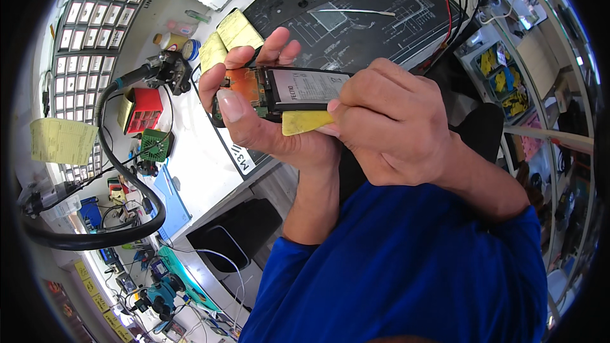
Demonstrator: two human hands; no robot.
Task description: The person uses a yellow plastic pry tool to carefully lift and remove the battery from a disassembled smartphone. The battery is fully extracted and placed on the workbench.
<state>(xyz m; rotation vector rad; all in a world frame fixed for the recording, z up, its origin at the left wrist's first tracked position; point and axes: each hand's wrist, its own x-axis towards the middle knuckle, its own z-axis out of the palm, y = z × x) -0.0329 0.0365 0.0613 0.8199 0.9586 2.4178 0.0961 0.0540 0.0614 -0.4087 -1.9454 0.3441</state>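
Observation:
My left hand (283, 143) cradles an opened phone (243, 86), its thumb along the near edge and its fingers round the far side. Orange circuitry shows at the phone's left end. A grey, black-edged battery (302, 87) covers the part to the right. My right hand (397, 124) is closed at the battery's right end, pinching a thin yellow card (302, 122) that sticks out along the battery's near edge. How far the card reaches under the battery is hidden, as is the phone's right end.
Below the phone lies a dark work mat (286, 16) with a thin metal tool (356, 11) on it. Yellow paper pads (238, 28) sit beyond my left fingers. A black flexible arm (159, 200) curves along the left. Shelves with bins (502, 79) stand at the right.

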